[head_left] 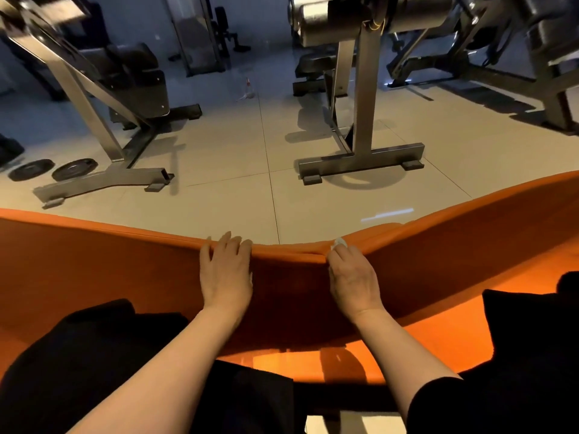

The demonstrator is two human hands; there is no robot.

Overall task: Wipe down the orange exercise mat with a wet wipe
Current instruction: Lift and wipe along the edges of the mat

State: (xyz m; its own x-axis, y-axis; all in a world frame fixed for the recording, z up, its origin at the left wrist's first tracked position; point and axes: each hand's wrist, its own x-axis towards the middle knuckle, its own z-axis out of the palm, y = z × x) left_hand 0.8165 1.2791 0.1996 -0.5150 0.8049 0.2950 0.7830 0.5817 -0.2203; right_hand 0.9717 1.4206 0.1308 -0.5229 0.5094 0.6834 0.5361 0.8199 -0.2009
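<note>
The orange exercise mat stretches across the whole lower half of the view, with its far edge running left to right. My left hand lies flat on the mat with its straight fingers reaching the far edge. A little to the right, my right hand holds a small white wet wipe against the same edge. Only a corner of the wipe shows past my fingers. Between my hands the mat's edge is slightly bunched.
Pale floor tiles lie beyond the mat. Two grey steel machine frames stand there, one at the left and one at the centre right. Two black weight plates lie far left. My dark-clothed knees rest on the mat.
</note>
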